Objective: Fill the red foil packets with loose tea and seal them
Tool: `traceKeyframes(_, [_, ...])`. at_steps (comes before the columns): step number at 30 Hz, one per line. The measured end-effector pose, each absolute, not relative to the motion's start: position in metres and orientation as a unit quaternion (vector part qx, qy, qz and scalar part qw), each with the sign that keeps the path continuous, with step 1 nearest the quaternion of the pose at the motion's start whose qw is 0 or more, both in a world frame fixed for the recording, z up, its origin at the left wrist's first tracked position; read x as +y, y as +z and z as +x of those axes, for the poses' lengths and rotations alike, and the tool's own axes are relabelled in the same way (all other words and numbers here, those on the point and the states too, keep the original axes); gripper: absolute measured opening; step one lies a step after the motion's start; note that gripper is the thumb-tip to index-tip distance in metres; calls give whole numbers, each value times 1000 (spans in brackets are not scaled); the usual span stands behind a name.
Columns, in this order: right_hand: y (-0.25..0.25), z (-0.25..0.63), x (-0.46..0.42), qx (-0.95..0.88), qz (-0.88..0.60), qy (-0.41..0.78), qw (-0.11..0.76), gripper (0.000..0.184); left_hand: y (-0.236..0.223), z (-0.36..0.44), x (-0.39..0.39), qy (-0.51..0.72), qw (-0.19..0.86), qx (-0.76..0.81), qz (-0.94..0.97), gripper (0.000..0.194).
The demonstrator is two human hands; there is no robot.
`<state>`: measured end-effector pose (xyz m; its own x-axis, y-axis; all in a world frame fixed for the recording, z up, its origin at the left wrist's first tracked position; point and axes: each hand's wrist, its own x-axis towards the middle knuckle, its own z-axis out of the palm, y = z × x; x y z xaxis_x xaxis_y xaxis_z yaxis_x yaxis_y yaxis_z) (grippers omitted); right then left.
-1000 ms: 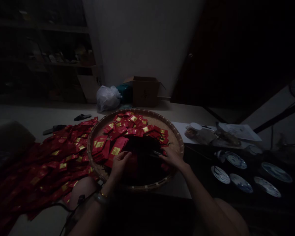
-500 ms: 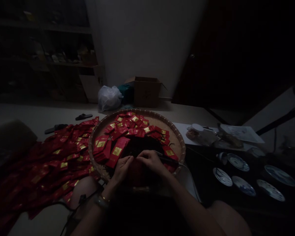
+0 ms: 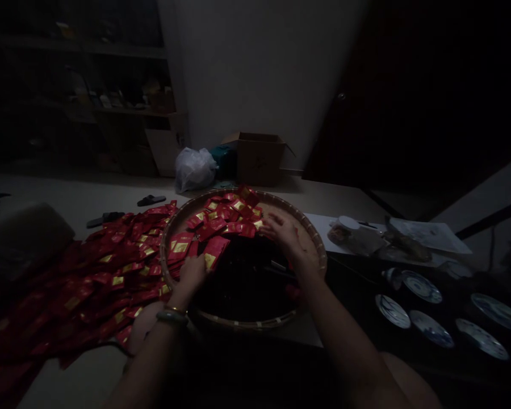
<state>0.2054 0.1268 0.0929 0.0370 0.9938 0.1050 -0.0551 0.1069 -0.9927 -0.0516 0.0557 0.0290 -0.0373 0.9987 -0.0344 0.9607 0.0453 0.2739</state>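
A round woven basket tray (image 3: 310, 238) holds several red packets with gold labels (image 3: 227, 218) and a dark heap (image 3: 247, 278) in its near half. My left hand (image 3: 192, 271) rests at the tray's left side, fingers curled on a red packet (image 3: 212, 254). My right hand (image 3: 281, 230) reaches across the tray to the far packets, fingers spread and touching them. A bangle (image 3: 172, 316) sits on my left wrist.
A large pile of red packets (image 3: 93, 284) covers the surface left of the tray. Small blue-and-white dishes (image 3: 421, 307) lie at the right, with papers and bags (image 3: 366, 236) behind them. A cardboard box (image 3: 259, 158) and white plastic bag (image 3: 193, 167) stand beyond.
My right hand left the tray's near middle, where it met my left hand, and reached forward to the far packets. My left hand shifted left onto a packet.
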Motion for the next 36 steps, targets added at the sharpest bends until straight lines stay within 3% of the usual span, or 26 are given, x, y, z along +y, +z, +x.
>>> traceKeyframes(5, [37,192,82,-485,-478,601,419,26,40,-48,59,40,146,741,654,21])
traceKeyframes(12, [-7,178,41,-560,-498,563,348,28,44,-53,60,40,180,735,653,19])
traceKeyframes(22, [-32,184,35,-503,-520,538,432,42,43,-57,53,114,143,726,663,31])
traceKeyframes(27, [-23,178,41,-479,-507,521,492,53,27,-40,32,363,71,571,733,26])
traceKeyframes(31, [-7,164,38,-537,-448,528,482,61,15,-22,23,419,195,471,751,25])
traceKeyframes(36, [13,153,28,-619,-426,452,482,71,20,-12,16,432,366,468,679,32])
